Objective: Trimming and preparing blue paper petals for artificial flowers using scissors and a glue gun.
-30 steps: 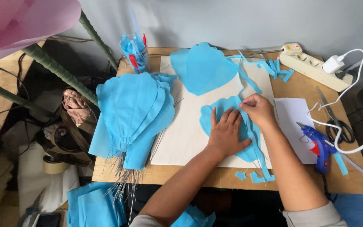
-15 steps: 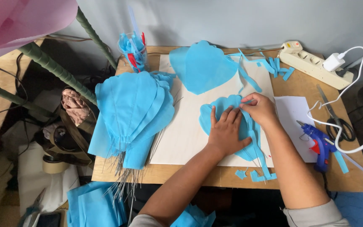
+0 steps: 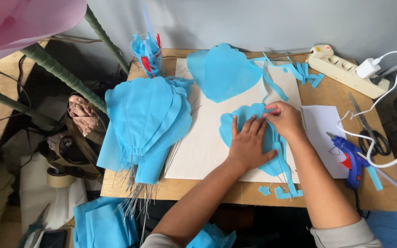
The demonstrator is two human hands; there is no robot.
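- Since the earlier frames, almost nothing has shifted: both hands stay pressed on the same blue petal, and the left fingers have spread a little wider across it.
- At the near edge of the wooden worktop [image 3: 235,193], small blue paper scraps [image 3: 276,190] lie just beside the lower tip of the petal.
- The blue paper petal [image 3: 272,151] lies flat on a large white board [image 3: 207,138], toward the board's near right corner, thin wires running out of its lower end.
- The left hand [image 3: 249,144] lies open, palm down, fingers fanned apart on the middle of the petal.
- The right hand [image 3: 285,120] rests on the petal's upper right edge, fingertips drawn together and pinching the paper there, touching the left fingertips.
- Near the right edge, a blue glue gun [image 3: 352,158] lies over the corner of a white paper sheet [image 3: 320,133], its white cord looping across.
- Black-handled scissors [image 3: 371,131] lie just beyond the glue gun.
- Over the left edge, a stack of finished blue petals [image 3: 145,121] overlaps the board, wire stems hanging off the near edge.
- Farther back on the board, a single large blue petal [image 3: 224,73] lies flat.
- At the far right corner sit a cream power strip [image 3: 345,69] with a white plug, and blue paper strips [image 3: 299,71] beside it.
- At the far left corner, a clear cup [image 3: 147,55] holds blue scraps.
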